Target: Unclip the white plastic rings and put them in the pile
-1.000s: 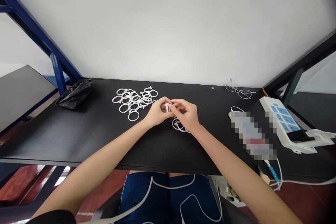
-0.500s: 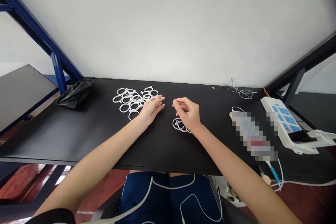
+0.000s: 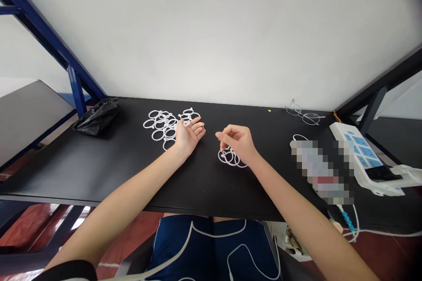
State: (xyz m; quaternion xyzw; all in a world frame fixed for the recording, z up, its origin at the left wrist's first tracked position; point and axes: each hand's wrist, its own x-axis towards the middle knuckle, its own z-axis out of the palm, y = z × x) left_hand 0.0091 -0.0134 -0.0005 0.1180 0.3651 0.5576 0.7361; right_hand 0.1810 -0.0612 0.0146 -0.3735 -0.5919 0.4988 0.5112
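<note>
A black plastic bag (image 3: 97,117) lies at the left of the frame. Toward the right, eyeglasses (image 3: 311,118) lie above a blurred phone (image 3: 321,173), with a white power strip (image 3: 362,151) near the right edge.

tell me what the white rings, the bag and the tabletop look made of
White rings: probably plastic, uniformly white and smooth-looking.
Bag: likely thin plastic film, black, crinkled, with glossy highlights.
Tabletop: even black with soft sheen, perhaps laminate or painted metal; I can't tell which.

Lone head camera, wearer's viewpoint, facing forward-down across black desk (image 3: 112,162) toward wall (image 3: 211,35); hands (image 3: 187,138) near, mid-frame.
</note>
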